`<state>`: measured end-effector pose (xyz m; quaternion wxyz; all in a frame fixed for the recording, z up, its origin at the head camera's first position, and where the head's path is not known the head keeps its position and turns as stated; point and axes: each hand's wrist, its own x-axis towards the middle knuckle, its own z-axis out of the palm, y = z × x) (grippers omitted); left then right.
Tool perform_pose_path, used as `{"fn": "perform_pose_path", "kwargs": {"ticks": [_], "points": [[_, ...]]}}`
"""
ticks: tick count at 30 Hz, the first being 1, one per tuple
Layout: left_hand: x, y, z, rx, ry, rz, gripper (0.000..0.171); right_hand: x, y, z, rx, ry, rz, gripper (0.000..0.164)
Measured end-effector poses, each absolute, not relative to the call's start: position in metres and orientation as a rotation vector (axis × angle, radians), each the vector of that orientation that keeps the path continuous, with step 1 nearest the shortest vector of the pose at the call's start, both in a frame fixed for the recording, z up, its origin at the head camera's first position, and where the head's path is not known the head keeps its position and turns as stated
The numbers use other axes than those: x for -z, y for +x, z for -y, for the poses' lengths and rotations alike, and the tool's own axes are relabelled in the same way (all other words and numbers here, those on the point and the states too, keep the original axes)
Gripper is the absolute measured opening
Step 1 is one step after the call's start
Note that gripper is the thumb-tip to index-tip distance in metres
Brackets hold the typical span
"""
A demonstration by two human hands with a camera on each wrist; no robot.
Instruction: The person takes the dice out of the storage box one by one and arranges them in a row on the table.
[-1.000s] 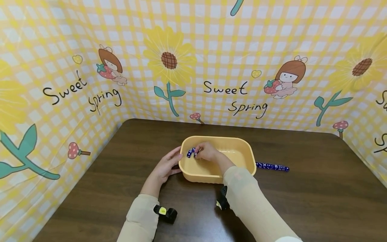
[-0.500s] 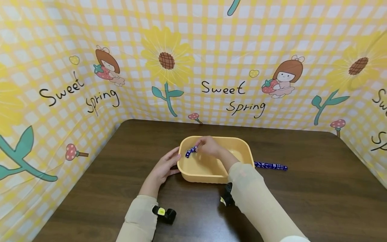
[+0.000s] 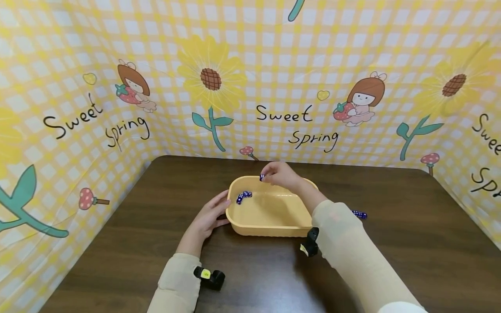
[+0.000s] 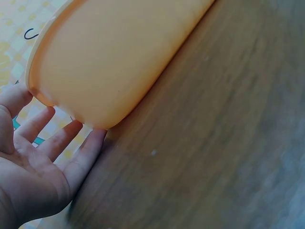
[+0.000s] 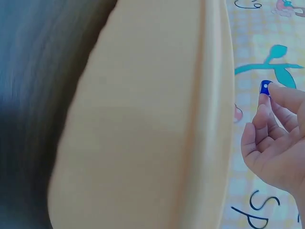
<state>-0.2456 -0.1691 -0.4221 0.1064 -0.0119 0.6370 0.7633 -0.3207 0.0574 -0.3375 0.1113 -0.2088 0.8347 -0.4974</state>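
Observation:
A yellow plastic basin (image 3: 274, 228) stands on the table. My left hand (image 3: 207, 218) rests against its left end, and in the left wrist view the spread, fairly straight fingers (image 4: 90, 148) touch the outer wall with their tips. My right hand (image 3: 283, 176) is raised over the basin's far rim, pinching a blue die (image 5: 265, 87) with white dots between thumb and fingertip. Several more blue dice (image 3: 244, 196) lie in the basin's left end. To the right of the basin, a row of blue dice (image 3: 359, 214) lies on the table, partly hidden behind the right sleeve.
The dark wooden table (image 3: 411, 243) reaches back to a yellow checked cloth (image 3: 274, 61) printed with sunflowers, which hangs behind and at the sides. Black wrist cameras (image 3: 213, 279) are strapped over both sleeves.
My right hand has risen from among the dice in the basin and moved up and right to the far rim, carrying one die. The left hand stays at the basin's end.

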Motion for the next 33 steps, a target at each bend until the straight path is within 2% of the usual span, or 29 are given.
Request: {"fn": "perform_pose_path", "kwargs": {"ticks": [15, 33], "points": [[0.42, -0.245, 0.17, -2.245, -0.046, -1.87, 0.053, 0.318, -0.318, -0.114, 1.496, -0.554, -2.483, 0.014], [0.422, -0.247, 0.169, -2.235, -0.054, -1.888, 0.049, 0.318, -0.308, -0.205, 1.439, -0.408, -2.638, 0.024]]}}
